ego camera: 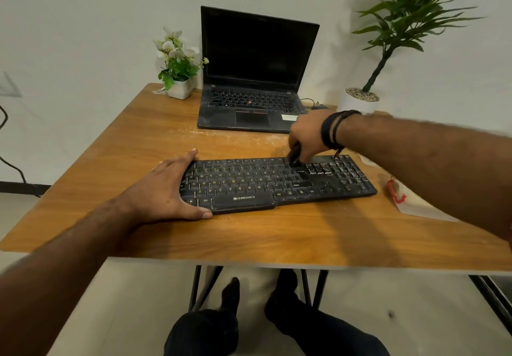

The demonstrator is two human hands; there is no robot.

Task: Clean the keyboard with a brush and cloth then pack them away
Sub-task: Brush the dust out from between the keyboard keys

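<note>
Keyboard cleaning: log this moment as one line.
step: brushing | left hand: steadies keyboard | right hand: holds brush on top key rows | cloth: not identifiable

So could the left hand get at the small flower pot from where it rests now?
Probably yes. The left hand lies on the keyboard's left end, and only bare table shows between it and the flower pot at the far left corner; the laptop sits beside that path.

Bare table (277, 233) before keyboard (249, 186); open laptop (257, 78) close behind.

Wood table (144, 122) w/ keyboard (277, 183), laptop (249, 106) (open)
</note>
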